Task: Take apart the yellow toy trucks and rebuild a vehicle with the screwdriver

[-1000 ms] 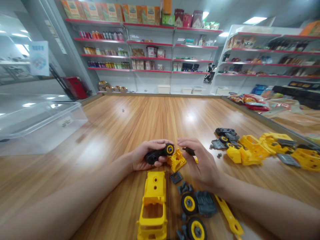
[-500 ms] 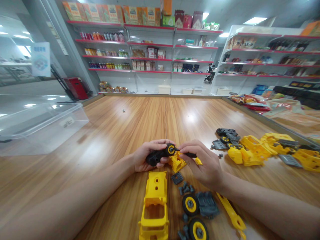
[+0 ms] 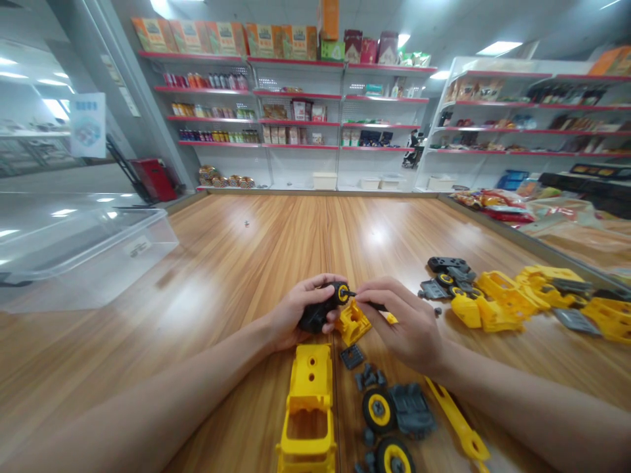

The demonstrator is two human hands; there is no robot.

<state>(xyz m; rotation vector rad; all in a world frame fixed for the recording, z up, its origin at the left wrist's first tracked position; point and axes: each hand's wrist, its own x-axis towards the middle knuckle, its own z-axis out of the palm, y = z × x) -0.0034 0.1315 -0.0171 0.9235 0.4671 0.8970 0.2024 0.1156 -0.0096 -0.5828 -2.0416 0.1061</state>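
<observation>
My left hand (image 3: 300, 303) is closed around a black toy chassis (image 3: 313, 316) that carries a small wheel with a yellow hub (image 3: 342, 293). Pinched in my right hand (image 3: 401, 322) is a dark screwdriver (image 3: 351, 293), its tip pointing at the hub; most of its handle is hidden by the fingers. Just below the chassis lies a yellow toy part (image 3: 353, 323). Nearer to me are a yellow truck cab (image 3: 309, 394), a small grey plate (image 3: 351, 357), several grey screws (image 3: 371, 376), two loose wheels (image 3: 379, 410) and a grey seat piece (image 3: 413, 410).
A long yellow arm piece (image 3: 458, 424) lies under my right forearm. More yellow toy parts (image 3: 497, 302) and grey pieces are heaped at the right. On the left stands a clear plastic box (image 3: 98, 269). Stocked shelves (image 3: 296, 121) rise beyond the table's far edge.
The view has shifted slightly, so everything sits a little lower. Both hands keep their holds, and the screwdriver stays at the wheel hub.
</observation>
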